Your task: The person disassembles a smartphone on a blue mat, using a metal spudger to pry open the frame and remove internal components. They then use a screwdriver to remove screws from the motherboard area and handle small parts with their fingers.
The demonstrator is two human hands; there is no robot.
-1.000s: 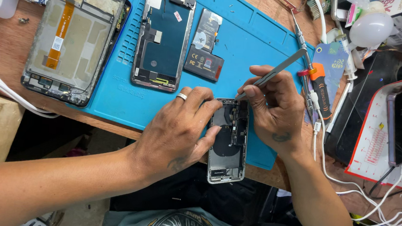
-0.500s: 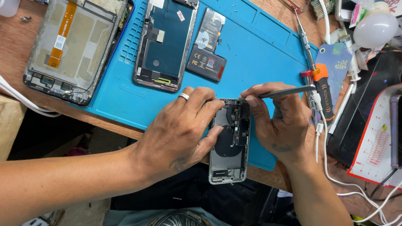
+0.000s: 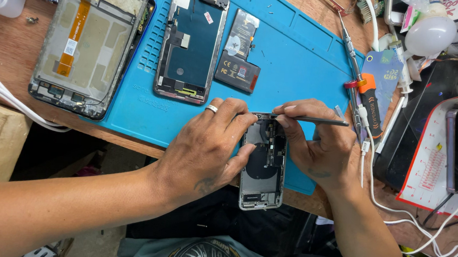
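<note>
Left hand (image 3: 203, 153) grips the opened phone (image 3: 262, 163) by its edge on the mat (image 3: 298, 58); right hand (image 3: 316, 142) pinches tweezers (image 3: 310, 119) at its top.

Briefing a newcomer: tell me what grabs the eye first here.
At centre, the left hand steadies an opened phone body on the blue mat's near edge, while the right hand holds tweezers at its top. Behind lie two detached screen assemblies.
</note>
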